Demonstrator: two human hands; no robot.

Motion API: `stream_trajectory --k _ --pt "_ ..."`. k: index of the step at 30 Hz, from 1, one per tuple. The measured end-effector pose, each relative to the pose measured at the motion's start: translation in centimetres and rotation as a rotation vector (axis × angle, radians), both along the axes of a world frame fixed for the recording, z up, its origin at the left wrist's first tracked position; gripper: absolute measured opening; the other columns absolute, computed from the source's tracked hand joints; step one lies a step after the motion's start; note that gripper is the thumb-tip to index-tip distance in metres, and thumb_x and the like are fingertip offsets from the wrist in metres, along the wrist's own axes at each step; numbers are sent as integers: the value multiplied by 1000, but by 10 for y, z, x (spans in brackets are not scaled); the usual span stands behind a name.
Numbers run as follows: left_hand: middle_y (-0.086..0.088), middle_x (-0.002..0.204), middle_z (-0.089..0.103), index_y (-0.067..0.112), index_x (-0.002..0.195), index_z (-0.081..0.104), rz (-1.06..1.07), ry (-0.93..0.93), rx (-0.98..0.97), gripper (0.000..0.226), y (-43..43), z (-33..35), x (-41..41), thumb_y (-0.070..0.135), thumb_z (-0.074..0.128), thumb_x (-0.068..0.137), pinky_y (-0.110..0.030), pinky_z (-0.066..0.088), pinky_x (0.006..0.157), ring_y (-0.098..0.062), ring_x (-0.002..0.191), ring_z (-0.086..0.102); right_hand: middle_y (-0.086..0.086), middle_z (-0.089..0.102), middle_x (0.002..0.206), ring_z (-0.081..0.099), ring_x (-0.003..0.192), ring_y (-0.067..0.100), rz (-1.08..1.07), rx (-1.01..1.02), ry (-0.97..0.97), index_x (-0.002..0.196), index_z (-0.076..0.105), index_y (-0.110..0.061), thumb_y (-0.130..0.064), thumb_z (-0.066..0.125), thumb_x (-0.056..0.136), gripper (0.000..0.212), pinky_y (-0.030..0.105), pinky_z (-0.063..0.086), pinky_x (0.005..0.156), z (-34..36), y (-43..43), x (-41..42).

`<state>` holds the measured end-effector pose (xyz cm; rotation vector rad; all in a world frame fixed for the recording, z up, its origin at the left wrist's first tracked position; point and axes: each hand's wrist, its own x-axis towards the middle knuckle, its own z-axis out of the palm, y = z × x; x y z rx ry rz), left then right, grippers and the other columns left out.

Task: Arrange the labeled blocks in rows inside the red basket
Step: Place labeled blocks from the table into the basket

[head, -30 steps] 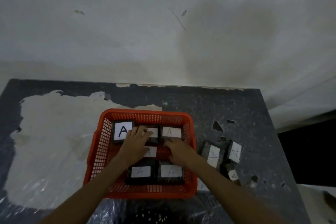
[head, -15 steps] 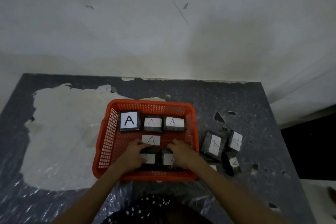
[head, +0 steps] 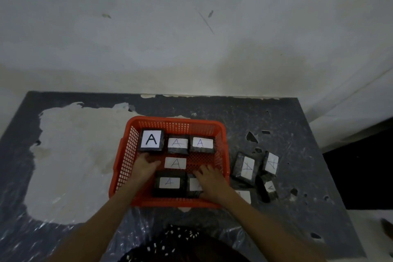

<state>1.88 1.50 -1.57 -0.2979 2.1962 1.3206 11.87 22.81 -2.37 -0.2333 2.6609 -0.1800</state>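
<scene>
The red basket (head: 125,156) sits mid-table. Inside, three dark blocks with white "A" labels form the far row: a big-lettered block (head: 151,140), a middle block (head: 177,143) and a right block (head: 201,143). A lone label or block (head: 175,163) lies in the basket's middle. Two blocks fill the near row: the left one (head: 169,183) and the right one (head: 194,185). My left hand (head: 144,168) rests beside the near left block, touching its left edge. My right hand (head: 211,182) lies flat on the near right block, partly covering its label.
Several more labeled blocks lie on the table right of the basket, among them a large one (head: 246,168), a smaller one (head: 271,163) and another (head: 269,188). A white patch (head: 70,155) covers the dark tabletop at left. The wall rises behind the table.
Both hands have come back from the basket's far and middle rows to the two near blocks. Since half a second ago they have barely shifted; the left hand slid slightly left of its block.
</scene>
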Motion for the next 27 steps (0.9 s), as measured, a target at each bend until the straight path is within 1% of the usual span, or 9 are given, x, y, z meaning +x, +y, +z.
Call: stream_trajectory --k 4,6,8,10,12,14,21,24,27 --pt "-4 133 40 24 133 38 -709 246 -392 79 -5 -13 26 36 77 66 -42 39 105 -22 123 36 13 44 127 41 114 30 123 109 98 128 46 -7 -34 74 72 69 44 39 94 0 -3 -4" --pt "-4 135 34 26 138 30 -848 305 -489 91 -6 -16 29 41 78 62 -42 35 107 -22 125 29 13 46 123 43 111 30 137 146 116 128 45 -6 -40 74 68 75 44 39 93 0 -2 -9" --pt "-3 133 35 25 137 31 -889 422 -559 92 -6 -16 25 41 78 60 -38 37 105 -20 122 30 12 46 123 43 110 30 87 143 131 128 43 -6 -42 71 68 75 45 39 94 0 1 -15" --pt "-2 131 36 26 134 33 -956 531 -605 86 -6 -16 21 40 77 61 -36 37 103 -19 120 32 14 46 127 43 114 31 32 140 156 129 45 -6 -36 64 74 65 45 37 98 0 3 -21" --pt "1 132 38 27 133 34 -997 562 -596 81 -4 -18 21 41 74 65 -35 36 103 -17 120 33 16 45 134 41 120 32 -4 136 167 127 50 -6 -25 59 78 53 46 34 102 1 4 -27" --pt "1 135 38 25 136 32 -1034 618 -610 78 -2 -22 22 44 69 70 -34 36 102 -17 121 34 16 41 140 39 125 33 -27 123 143 128 49 -6 -20 59 78 53 48 32 105 1 3 -30" --pt "-12 143 31 11 144 17 -1186 710 -772 93 9 -32 21 48 64 73 -42 31 107 -28 126 34 13 42 140 39 126 30 -132 82 136 129 47 -11 -10 55 85 45 45 33 107 2 4 -29" --pt "-11 136 43 11 137 35 -1020 764 -681 79 10 -27 16 34 71 71 -41 44 99 -28 122 46 12 41 139 40 125 30 -190 62 147 129 45 -10 -5 57 83 47 44 35 108 2 3 -32" --pt "-9 114 62 13 114 59 -960 854 -613 73 10 -24 11 30 88 49 -32 58 74 -23 99 64 13 40 139 40 124 32 -195 46 135 128 44 -9 -3 59 81 49 45 37 106 0 3 -32"
